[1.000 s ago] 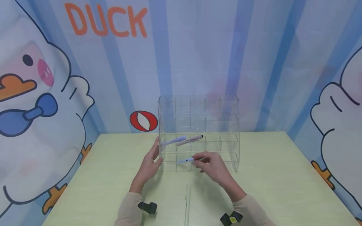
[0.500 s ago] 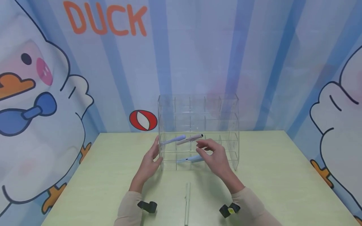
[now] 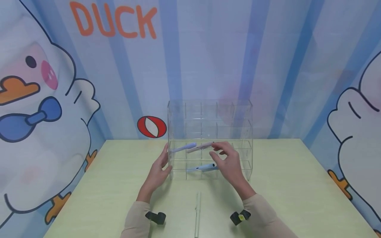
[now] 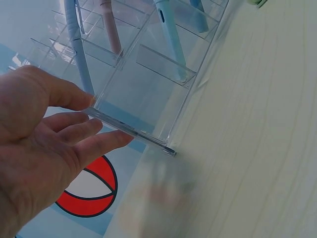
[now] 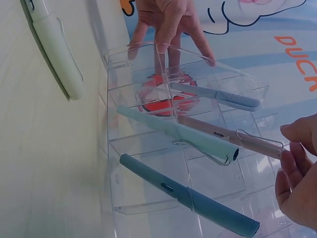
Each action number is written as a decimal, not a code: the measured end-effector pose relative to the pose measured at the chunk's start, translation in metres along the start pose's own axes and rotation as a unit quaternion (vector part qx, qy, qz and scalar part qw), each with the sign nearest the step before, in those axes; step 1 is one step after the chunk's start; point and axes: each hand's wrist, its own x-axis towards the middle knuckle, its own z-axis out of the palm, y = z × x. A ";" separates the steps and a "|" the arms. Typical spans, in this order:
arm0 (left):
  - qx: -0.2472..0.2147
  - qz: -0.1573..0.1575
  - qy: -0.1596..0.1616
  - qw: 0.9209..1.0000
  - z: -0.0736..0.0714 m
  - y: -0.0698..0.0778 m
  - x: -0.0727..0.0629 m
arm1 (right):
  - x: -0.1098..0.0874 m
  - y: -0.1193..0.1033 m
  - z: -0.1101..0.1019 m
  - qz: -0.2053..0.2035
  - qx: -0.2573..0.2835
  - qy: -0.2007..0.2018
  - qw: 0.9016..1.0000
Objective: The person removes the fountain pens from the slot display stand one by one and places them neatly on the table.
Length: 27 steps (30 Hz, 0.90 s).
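A transparent acrylic rack (image 3: 209,138) with small compartments stands upright on the table. My left hand (image 3: 157,172) grips its left side panel between thumb and fingers. Beside the rack's front, my right hand (image 3: 230,163) has its fingertips at the capped end of a pinkish-brown pen (image 5: 223,133); the thumb stands apart from that pen. A lavender-blue pen (image 3: 184,147) lies slanted to its left in the same tier. In the lowest tier rest a mint pen (image 5: 173,131) and a teal pen (image 5: 188,196), their capped ends sticking out.
A pale green pen (image 3: 197,215) lies lengthwise on the light wood-grain table (image 3: 282,185), in front of the rack. Behind the rack hangs a striped blue backdrop (image 3: 202,59) with printed ducks. Both wrists carry small black cameras (image 3: 156,218).
My right hand has let go of the pen in the lowest tier and risen to the pinkish-brown pen's end. My left hand stays on the side panel.
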 end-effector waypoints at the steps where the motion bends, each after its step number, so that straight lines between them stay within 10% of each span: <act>1: 0.001 -0.002 0.000 1.000 0.000 0.000 0.000 | 0.001 0.001 0.000 0.002 -0.002 0.005 1.000; 13: 0.005 -0.006 -0.019 1.000 -0.004 0.037 -0.010 | 0.012 -0.001 -0.001 0.019 -0.020 -0.025 0.999; 27: -0.004 0.005 -0.001 1.000 0.002 -0.005 0.001 | 0.015 0.005 0.003 0.008 -0.027 -0.070 0.997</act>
